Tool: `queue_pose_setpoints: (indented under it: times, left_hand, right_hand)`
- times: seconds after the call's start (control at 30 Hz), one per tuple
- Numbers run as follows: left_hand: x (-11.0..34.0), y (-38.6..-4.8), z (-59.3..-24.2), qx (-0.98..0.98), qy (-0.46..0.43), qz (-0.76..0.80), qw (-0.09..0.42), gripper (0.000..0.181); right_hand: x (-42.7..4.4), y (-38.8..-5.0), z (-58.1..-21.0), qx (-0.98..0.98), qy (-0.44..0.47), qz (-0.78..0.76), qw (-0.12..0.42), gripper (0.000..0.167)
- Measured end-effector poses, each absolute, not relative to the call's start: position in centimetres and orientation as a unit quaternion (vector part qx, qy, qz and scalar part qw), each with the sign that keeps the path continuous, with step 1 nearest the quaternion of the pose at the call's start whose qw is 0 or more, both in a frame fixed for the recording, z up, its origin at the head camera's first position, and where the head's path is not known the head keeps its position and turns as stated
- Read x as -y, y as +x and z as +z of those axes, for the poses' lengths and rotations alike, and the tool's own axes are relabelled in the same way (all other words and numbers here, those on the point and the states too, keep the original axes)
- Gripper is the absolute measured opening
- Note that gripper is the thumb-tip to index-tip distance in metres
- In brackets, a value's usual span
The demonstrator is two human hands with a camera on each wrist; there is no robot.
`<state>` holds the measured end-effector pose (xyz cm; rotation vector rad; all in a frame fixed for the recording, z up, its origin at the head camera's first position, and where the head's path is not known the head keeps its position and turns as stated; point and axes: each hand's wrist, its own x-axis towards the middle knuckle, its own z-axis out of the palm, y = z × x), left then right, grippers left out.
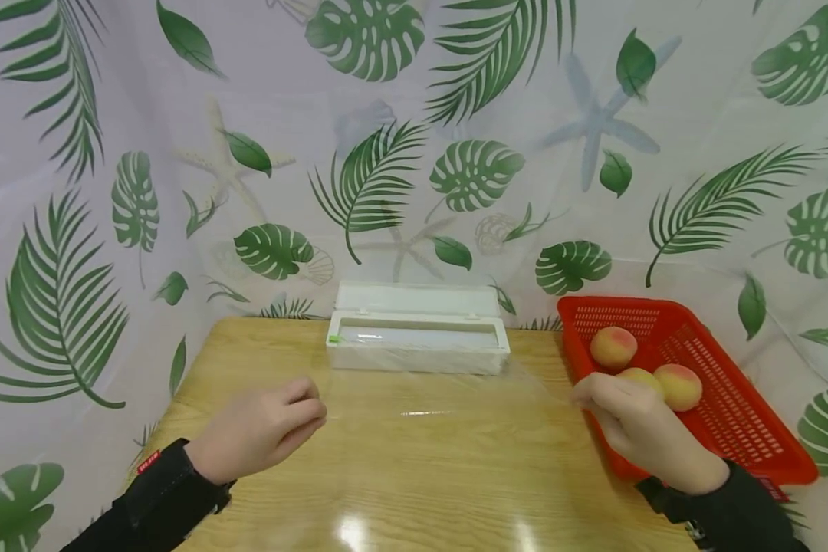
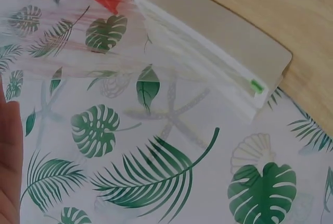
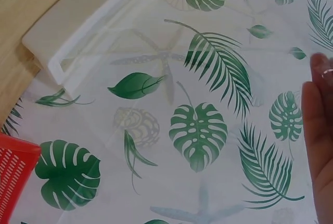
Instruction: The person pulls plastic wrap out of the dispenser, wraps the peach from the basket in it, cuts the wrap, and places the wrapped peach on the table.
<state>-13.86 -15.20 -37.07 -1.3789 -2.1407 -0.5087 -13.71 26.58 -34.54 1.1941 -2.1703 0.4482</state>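
A white cling film dispenser box (image 1: 417,299) stands at the back of the table with its lid raised, a film roll (image 1: 421,337) inside. A clear sheet of cling film (image 1: 428,395) stretches from it toward me, above the tabletop. My left hand (image 1: 262,429) pinches the sheet's left front corner between thumb and curled fingers. At the right corner my right hand (image 1: 645,429) pinches the film, in front of the red basket. Both wrist views show the film drawn taut from the box, with only part of each hand visible at the edge.
A red plastic basket (image 1: 752,414) on the right holds a peach (image 1: 614,347), a second peach (image 1: 679,387) and a third, partly hidden by my right hand. A leaf-patterned sheet (image 1: 400,199) hangs behind the wooden table (image 1: 414,475). A green tab (image 1: 334,339) marks the box's left end.
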Motion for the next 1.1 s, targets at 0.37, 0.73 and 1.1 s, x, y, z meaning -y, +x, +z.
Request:
queue_pose_setpoints:
  times: [0.37,0.73,1.1]
  left_hand:
    - [15.0,-10.9,-42.5,0.79,-0.567,-0.209,0.1,0.013]
    - [14.7,-10.3,-49.8,0.8,-0.586,-0.126,0.029,0.025]
    - [13.9,-10.5,-54.5,0.808,-0.585,-0.054,0.049,0.034]
  right_hand:
    - [-27.7,-11.4,-39.2,0.825,0.497,0.268,0.022,0.03]
    - [-26.0,-10.7,-47.6,0.812,0.521,0.234,-0.121,0.012]
    - [-25.1,-11.3,-53.2,0.83,0.512,0.153,-0.159,0.013]
